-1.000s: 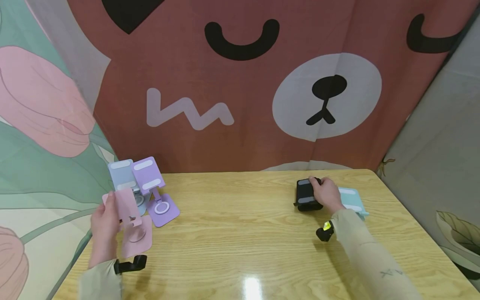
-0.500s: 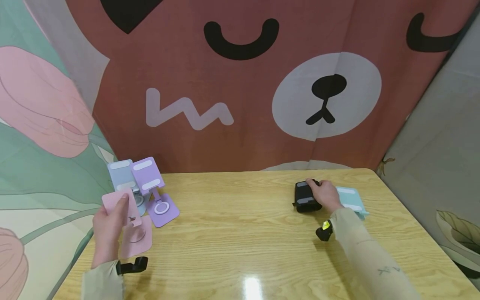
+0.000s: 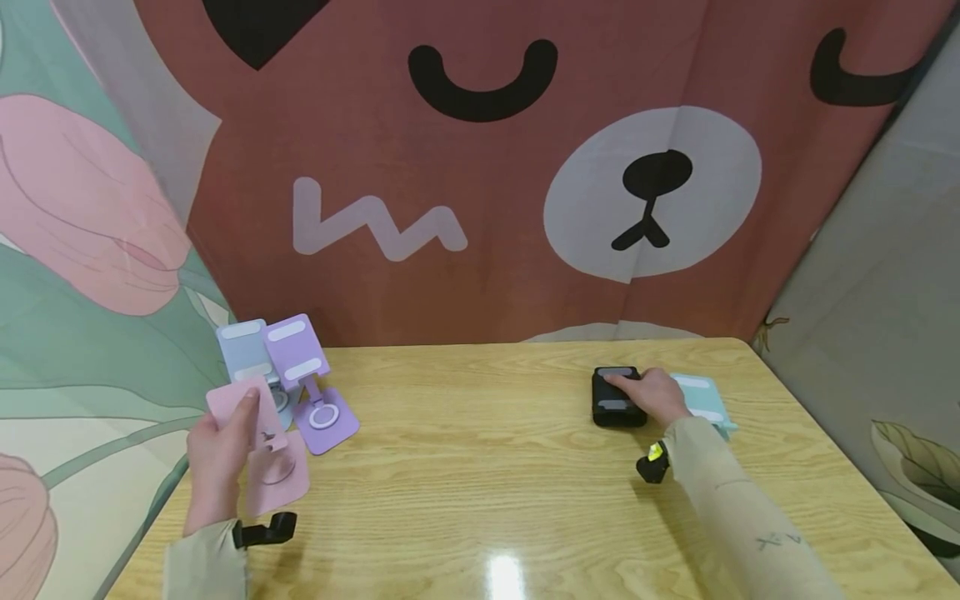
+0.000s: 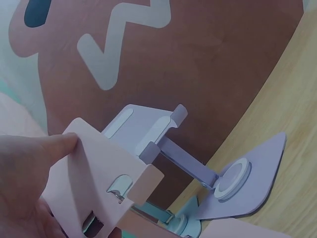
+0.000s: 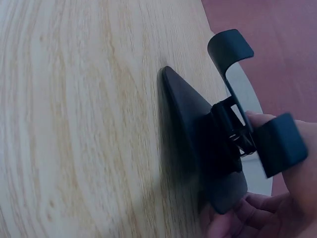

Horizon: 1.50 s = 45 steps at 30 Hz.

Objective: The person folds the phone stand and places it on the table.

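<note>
The pink phone stand [image 3: 268, 417] is on the table [image 3: 465, 450], just in front and to the left of the purple stand [image 3: 297, 350]. Our left hand [image 3: 216, 450] is clamped on its plate, thumb across one face and fingers behind. The plate is raised above the base, so we judge its unfolding mostly done; whether the angle is final, we cannot tell.

To the left of the purple stand, partly hidden by it, we see the blue stand [image 3: 243, 354], its plate also raised. We cannot tell whether these two touch. The purple stand itself is free of our hands, arm lifted and plate tilted above its base. Both look finished to us.

Well apart to the right of the purple stand, the black stand [image 3: 610, 396] sits low, its plate close to its base. Our right hand [image 3: 658, 396] is clamped on it, thumb over the plate and fingers at the base's edge. We judge this one not yet raised, with its adjustment left to do.

Farthest right of the purple stand is the cyan stand [image 3: 701, 398], partly covered by our right hand. It looks low too, and neither hand appears to grip it, so we count it as left.
</note>
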{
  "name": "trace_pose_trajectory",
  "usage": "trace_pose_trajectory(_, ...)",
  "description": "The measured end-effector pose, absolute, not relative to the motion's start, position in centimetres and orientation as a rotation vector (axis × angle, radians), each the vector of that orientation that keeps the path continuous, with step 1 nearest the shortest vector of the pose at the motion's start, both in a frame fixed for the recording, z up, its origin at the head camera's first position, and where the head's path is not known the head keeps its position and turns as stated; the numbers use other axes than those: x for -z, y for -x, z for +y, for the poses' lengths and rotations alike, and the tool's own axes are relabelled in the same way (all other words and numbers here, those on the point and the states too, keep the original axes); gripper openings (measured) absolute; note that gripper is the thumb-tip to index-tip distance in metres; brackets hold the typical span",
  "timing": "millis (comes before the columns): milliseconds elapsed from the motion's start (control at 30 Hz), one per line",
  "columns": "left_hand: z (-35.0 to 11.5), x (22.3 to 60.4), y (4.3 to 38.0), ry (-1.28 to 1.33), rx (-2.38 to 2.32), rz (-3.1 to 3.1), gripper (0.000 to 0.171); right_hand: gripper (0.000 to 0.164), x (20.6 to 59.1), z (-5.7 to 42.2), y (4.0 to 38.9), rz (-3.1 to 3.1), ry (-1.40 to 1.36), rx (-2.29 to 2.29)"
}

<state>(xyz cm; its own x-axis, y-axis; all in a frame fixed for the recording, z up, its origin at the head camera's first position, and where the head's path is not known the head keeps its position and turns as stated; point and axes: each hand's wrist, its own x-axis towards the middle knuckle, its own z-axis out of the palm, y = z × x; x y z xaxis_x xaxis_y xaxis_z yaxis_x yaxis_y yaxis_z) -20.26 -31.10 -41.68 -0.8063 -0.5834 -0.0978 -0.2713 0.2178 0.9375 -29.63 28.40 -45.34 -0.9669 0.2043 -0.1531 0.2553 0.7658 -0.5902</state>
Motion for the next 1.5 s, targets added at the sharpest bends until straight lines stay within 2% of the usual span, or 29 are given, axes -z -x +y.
trace_pose_trajectory(200,-31.02,41.85,20.35,-0.758,1.637,-2.188,0.081,0.062,45.54,28.73,29.64,2.893,-0.376,0.959)
trace_pose_trajectory(467,-30.90,42.11,20.47,-0.746,1.620,-2.177,0.080,0.059,45.48,28.59,29.38,2.897,-0.386,0.925)
trace_pose_trajectory(867,-30.54,42.01,20.66,-0.777,1.669,-2.140,0.082,0.061,45.64,28.73,29.45,2.915,-0.378,0.890)
trace_pose_trajectory(1100,-30.41,41.94,20.82,-0.791,1.678,-2.143,0.082,0.070,45.77,28.98,29.44,2.926,-0.360,0.898)
trace_pose_trajectory(1500,-30.20,41.89,20.92,-0.756,1.676,-2.138,0.081,0.074,45.59,28.64,29.20,2.937,-0.373,0.887)
